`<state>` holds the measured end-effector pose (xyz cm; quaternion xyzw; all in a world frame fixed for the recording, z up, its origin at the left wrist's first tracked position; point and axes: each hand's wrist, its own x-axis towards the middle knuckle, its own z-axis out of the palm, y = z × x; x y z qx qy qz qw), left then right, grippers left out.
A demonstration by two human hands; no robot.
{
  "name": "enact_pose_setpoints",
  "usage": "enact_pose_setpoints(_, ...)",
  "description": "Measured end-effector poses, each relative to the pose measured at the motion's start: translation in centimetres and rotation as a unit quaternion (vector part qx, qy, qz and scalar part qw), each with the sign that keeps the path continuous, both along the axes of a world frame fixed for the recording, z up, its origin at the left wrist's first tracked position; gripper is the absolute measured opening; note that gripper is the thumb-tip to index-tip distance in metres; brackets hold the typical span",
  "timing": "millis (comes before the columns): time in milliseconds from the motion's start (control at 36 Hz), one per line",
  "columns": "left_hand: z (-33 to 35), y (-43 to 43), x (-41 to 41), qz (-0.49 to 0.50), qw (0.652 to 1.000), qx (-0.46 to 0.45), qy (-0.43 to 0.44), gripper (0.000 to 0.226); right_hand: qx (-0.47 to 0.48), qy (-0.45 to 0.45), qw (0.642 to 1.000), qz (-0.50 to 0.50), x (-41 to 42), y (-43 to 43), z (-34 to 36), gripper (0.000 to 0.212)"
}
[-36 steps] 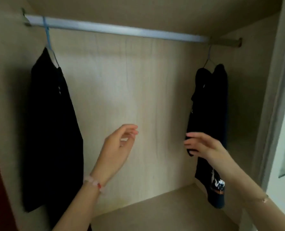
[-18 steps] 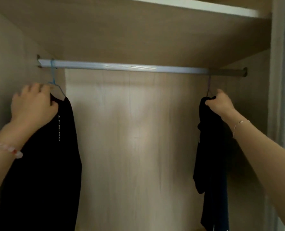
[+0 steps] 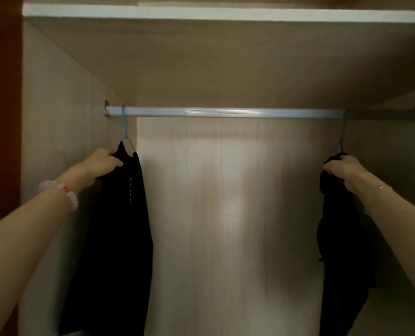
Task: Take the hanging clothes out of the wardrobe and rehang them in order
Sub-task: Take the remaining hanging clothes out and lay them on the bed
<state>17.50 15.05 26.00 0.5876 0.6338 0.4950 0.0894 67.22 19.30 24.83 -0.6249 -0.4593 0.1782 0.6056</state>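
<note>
My left hand [image 3: 102, 163] grips black garment [image 3: 119, 226] at rail's [image 3: 225, 112] left end; right hand [image 3: 344, 169] grips dark garment [image 3: 339, 251] at right end.

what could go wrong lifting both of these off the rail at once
1. The left hand and right hand seem to grip fabric, not hanger wire. Lifting might slide the left black garment or right black garment off its hanger.
2. The blue hook and right hook sit over the rail. Pulling outward before lifting could snag them.
</note>
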Motion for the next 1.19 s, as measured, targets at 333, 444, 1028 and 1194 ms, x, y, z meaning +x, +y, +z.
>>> enact_pose_setpoints(333, -1.1, 3.2, 4.1, -0.088, 0.995, 0.042, -0.018, 0.033, 0.015, -0.095, 0.993, 0.063, -3.2, -0.8, -0.5, 0.038)
enact_pose_setpoints(444, -1.0, 3.7, 5.8, -0.117, 0.992, 0.027, -0.024, 0.033, 0.026, -0.085, 0.991, 0.098, -5.0, -1.7, -0.6, 0.023)
enact_pose_setpoints(1028, 1.1, 0.8, 9.9, -0.281, 0.941, 0.044, -0.185, 0.050, 0.127, -0.025, 0.967, 0.222, -11.1, -5.9, 0.9, 0.033)
enact_pose_setpoints(1194, -2.1, -1.7, 10.1, -0.310, 0.932, 0.024, -0.189, 0.053, 0.106, 0.003, 0.961, 0.256, -12.3, -9.2, -2.2, 0.036)
